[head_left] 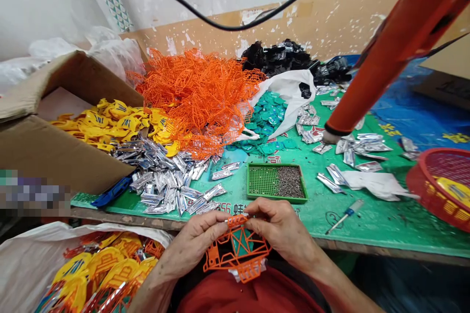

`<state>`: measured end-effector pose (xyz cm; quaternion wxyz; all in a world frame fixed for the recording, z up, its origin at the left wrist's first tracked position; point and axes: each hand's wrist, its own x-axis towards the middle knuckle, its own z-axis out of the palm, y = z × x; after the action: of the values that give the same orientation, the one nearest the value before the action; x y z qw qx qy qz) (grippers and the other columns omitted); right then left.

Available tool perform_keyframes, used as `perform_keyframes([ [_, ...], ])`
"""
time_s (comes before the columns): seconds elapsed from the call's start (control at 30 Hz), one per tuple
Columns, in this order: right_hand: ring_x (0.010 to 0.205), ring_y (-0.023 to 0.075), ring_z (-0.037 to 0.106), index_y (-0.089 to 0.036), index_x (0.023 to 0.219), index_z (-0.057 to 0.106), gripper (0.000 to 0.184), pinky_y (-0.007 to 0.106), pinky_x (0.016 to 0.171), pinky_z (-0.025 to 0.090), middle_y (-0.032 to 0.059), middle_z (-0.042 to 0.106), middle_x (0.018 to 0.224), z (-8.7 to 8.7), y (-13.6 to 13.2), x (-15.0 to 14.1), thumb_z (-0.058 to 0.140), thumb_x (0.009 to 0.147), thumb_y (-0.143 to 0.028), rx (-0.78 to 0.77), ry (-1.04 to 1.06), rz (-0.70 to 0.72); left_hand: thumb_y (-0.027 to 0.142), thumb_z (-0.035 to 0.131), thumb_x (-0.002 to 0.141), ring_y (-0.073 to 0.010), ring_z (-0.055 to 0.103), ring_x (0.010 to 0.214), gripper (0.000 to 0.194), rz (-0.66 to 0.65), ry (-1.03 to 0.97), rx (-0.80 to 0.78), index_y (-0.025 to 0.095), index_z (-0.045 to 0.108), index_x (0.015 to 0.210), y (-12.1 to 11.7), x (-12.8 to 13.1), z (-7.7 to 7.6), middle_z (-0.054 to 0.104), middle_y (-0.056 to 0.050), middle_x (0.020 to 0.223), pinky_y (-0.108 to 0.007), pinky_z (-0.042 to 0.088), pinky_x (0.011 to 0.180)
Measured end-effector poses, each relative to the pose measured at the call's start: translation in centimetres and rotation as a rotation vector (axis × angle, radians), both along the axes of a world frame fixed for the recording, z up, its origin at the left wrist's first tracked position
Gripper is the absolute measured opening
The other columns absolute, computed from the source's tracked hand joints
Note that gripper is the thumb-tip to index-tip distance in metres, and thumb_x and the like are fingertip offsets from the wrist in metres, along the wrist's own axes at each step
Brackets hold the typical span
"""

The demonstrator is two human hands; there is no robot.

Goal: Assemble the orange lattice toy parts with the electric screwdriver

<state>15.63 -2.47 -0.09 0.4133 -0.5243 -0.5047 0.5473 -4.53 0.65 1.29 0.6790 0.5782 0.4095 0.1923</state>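
My left hand (198,235) and my right hand (281,225) are both closed on an orange plastic frame (213,257), pinching its upper edge between thumbs and fingertips. The frame is tilted up over my lap, just off the table's near edge. A teal piece (245,245) shows through the frame's openings. At its lower end, a silvery piece (235,275) peeks out. Whatever small part may sit between my fingertips is hidden. Just beyond my hands stands a green tray (257,199) with many small screws (292,182) heaped on its right side.
Silver parts (165,190), orange frames (198,93), teal pieces (270,112) and black parts (282,56) lie in piles. A cardboard box (55,156) holds yellow pieces. Rightward are a screwdriver (347,215), a red basket (426,176) and a slanting red pole (382,63). A white sack (147,237) sits lower left.
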Motion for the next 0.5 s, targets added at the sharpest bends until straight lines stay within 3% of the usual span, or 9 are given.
perform_keyframes([
  [0.33,0.052,0.0076,0.047,-0.015,0.067,0.069,0.015,0.021,0.050,0.035,-0.0033,0.060,0.057,-0.19,0.22,0.28,0.075,0.059,-0.026,-0.183,0.221,-0.068,0.044,0.059,0.088,-0.0136,0.056,0.076,0.031,-0.017,0.026,0.014,0.018,0.072,0.097,0.02,0.22,-0.06,0.069,-0.001,0.085,-0.025,0.042,0.070],
  [0.5,0.051,0.0075,0.051,-0.016,0.066,0.069,0.016,0.021,0.052,0.038,-0.0027,0.064,0.058,-0.54,0.14,0.35,0.078,0.056,-0.024,-0.238,0.276,-0.093,0.044,0.053,0.091,-0.0140,0.056,0.077,0.033,-0.062,0.080,0.041,0.017,0.071,0.099,-0.01,0.42,-0.08,0.068,-0.002,0.087,-0.026,0.043,0.071],
])
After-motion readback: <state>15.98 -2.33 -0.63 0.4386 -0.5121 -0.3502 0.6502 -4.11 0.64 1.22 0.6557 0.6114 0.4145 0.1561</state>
